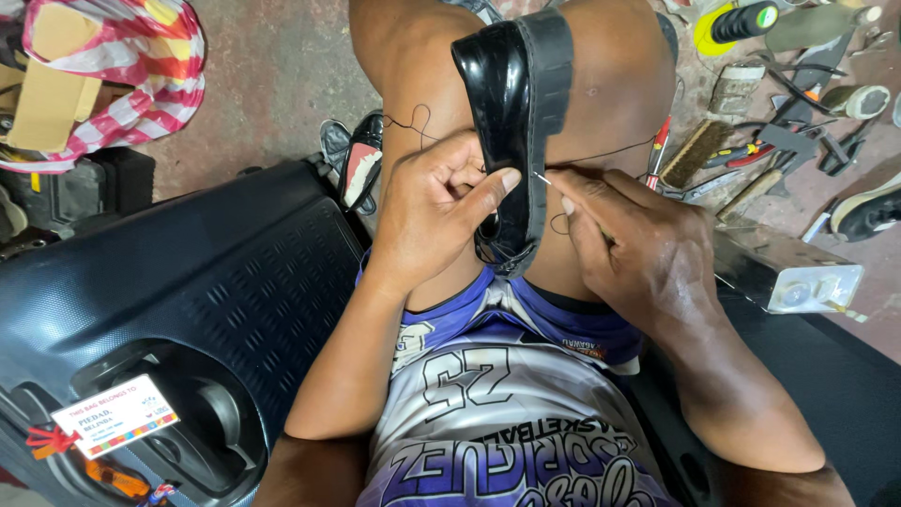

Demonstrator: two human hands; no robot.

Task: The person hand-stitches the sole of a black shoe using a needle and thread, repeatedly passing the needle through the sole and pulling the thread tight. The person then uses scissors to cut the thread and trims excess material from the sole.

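Black glossy leather shoe (514,113), sole edge up, sits clamped between the knees at upper centre of the frame. Left hand (434,221) grips its side, thumb pressed to the sole. Right hand (648,249) pinches a thin metal needle (542,177) with dark thread (601,153) against the sole; brushes and tools (751,155) lie at upper right.

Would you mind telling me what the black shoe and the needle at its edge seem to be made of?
The shoe, clamped between the knees and steadied by the left hand, looks like patent or synthetic leather: glossy black with bright reflections. Its sole edge is matte, probably rubber. The needle, pinched by the right hand, is thin, pale and shiny, likely steel. The thread looks like dark fibre; its kind is unclear.
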